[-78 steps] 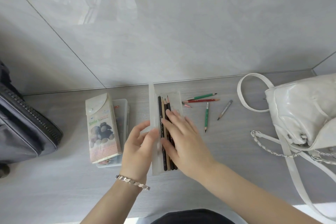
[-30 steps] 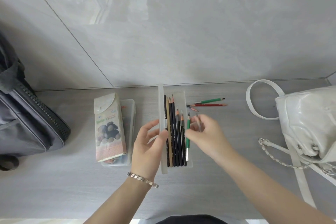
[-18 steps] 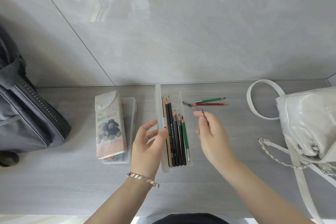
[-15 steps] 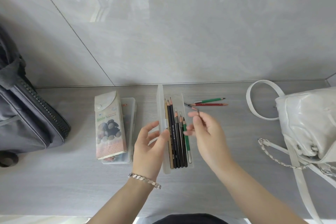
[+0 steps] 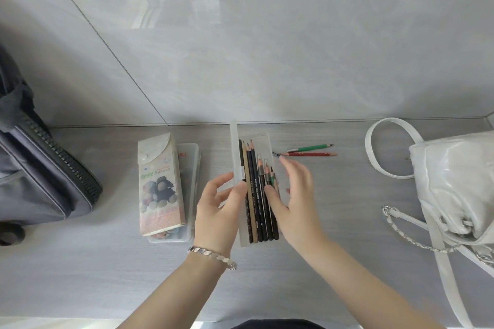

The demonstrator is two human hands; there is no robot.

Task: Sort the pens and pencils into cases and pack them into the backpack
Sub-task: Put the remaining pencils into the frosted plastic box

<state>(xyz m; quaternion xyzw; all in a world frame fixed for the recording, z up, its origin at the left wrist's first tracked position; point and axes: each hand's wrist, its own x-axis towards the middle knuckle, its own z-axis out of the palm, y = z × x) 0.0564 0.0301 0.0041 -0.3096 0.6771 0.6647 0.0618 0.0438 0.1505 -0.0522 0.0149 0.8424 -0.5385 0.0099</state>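
Note:
An open clear plastic pencil case [image 5: 263, 141] lies in the middle of the grey surface with several pencils [image 5: 255, 195] lined up in it. My left hand [image 5: 219, 208] grips its raised lid on the left side. My right hand [image 5: 294, 195] rests over the case's right half, fingers spread, fingertips touching the pencils. A green pencil [image 5: 310, 147] and a red pencil [image 5: 311, 154] lie on the surface just right of the case; a short one partly shows beside my fingertips. A white backpack [image 5: 454, 184] sits at the right.
A printed cardboard-like pencil case [image 5: 159, 181] lies on top of another clear case [image 5: 192, 168] to the left. A dark grey bag [image 5: 34, 173] stands at the far left. A tiled wall rises close behind the surface.
My right hand carried a short pencil from beside the case into it and now lies with fingers spread over the pencils. My left hand kept hold of the lid.

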